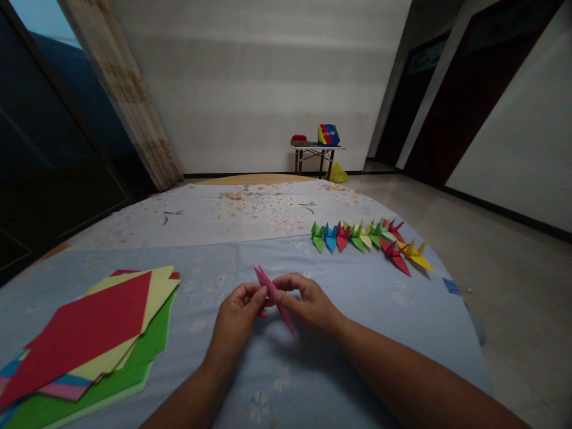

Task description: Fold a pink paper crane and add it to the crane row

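Both hands meet over the middle of a table covered in a pale blue cloth (pixel 313 369). My left hand (pixel 236 316) and my right hand (pixel 307 302) each pinch a narrow folded piece of pink paper (pixel 273 297), which slants from upper left to lower right between them. The fingers of both hands are closed on it. A fan of coloured paper sheets (pixel 96 333), red on top, lies to the left of my left forearm. A row of several folded paper cranes (pixel 366 237) in green, blue, red and yellow sits beyond my right hand.
A small blue scrap (pixel 452 286) lies near the table's right edge. Across the room a low table (pixel 316 154) carries a colourful box and a red object, with a yellow bag beside it. A curtain hangs at left.
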### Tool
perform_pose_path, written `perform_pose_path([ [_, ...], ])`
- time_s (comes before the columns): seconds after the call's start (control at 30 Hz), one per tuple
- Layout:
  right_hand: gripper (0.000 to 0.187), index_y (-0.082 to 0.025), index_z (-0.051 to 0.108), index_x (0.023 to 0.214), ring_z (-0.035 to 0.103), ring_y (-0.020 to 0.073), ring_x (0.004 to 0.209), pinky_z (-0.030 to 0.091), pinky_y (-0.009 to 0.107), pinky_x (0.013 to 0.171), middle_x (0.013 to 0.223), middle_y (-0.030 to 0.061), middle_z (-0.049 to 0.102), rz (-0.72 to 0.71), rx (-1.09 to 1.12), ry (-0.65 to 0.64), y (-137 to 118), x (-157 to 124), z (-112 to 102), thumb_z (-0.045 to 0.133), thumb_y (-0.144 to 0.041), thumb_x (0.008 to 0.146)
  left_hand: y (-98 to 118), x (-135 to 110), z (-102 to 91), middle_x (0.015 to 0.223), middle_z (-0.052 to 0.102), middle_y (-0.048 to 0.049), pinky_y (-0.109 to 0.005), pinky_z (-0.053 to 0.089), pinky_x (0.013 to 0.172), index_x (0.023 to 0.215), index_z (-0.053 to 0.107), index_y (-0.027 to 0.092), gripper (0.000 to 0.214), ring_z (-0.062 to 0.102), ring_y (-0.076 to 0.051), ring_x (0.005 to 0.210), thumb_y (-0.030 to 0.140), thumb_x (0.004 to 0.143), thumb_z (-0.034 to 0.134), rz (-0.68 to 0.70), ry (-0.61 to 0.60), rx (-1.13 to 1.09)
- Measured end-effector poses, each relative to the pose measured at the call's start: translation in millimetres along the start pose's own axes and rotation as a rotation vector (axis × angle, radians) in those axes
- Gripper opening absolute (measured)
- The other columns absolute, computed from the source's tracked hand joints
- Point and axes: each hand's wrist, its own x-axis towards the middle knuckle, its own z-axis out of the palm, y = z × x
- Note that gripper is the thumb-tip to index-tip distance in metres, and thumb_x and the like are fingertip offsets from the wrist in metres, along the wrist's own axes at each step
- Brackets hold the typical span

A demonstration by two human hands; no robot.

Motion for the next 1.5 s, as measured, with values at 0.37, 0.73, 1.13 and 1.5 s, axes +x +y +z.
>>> perform_pose_path([
  [0.37, 0.043, -0.023, 0.054, 0.118, 0.043, 0.0217, 0.101, 0.032, 0.039, 0.085, 0.109, 0.0075, 0.054, -0.413, -0.57, 0.0, 14, -4, -2, 0.053, -0.014, 0.076, 3, 0, -3.9, 0.085, 0.07, -0.0075, -0.029, 0.048, 0.073, 0.088, 0.071, 0.016, 0.028, 0.063, -0.019, 0.079, 0.037, 0.069, 0.068, -0.071, -0.118, -0.14],
  [0.73, 0.045, -0.029, 0.055, 0.116, 0.044, 0.0211, 0.101, 0.033, 0.039, 0.085, 0.11, 0.006, 0.052, -0.468, -0.634, 0.058, 23, 2, -15, 0.051, -0.007, 0.077, -3, 8, -10.3, 0.081, 0.071, -0.0055, -0.028, 0.048, 0.071, 0.091, 0.072, 0.017, 0.03, 0.061, -0.016, 0.068, 0.035, 0.067, 0.071, -0.086, -0.133, -0.108],
  [1.13, 0.016, -0.028, 0.067, 0.095, 0.048, 0.0174, 0.089, 0.034, 0.035, 0.08, 0.096, 0.0036, 0.061, -0.587, -0.652, 0.061, 22, 4, -16, 0.06, -0.032, 0.081, 4, 4, -7.4, 0.071, 0.07, -0.0039, -0.023, 0.047, 0.064, 0.083, 0.071, 0.014, 0.022, 0.06, -0.013, 0.062, 0.03, 0.067, 0.071, -0.168, -0.178, -0.241],
  [1.5, 0.007, -0.025, 0.068, 0.082, 0.048, 0.0176, 0.088, 0.033, 0.035, 0.081, 0.088, 0.0034, 0.06, -0.472, -0.56, 0.069, 18, 3, -15, 0.063, -0.028, 0.079, 0, 3, -6.3, 0.079, 0.072, -0.0056, -0.027, 0.046, 0.073, 0.09, 0.071, 0.016, 0.027, 0.062, -0.016, 0.07, 0.034, 0.07, 0.069, -0.128, -0.268, -0.179],
])
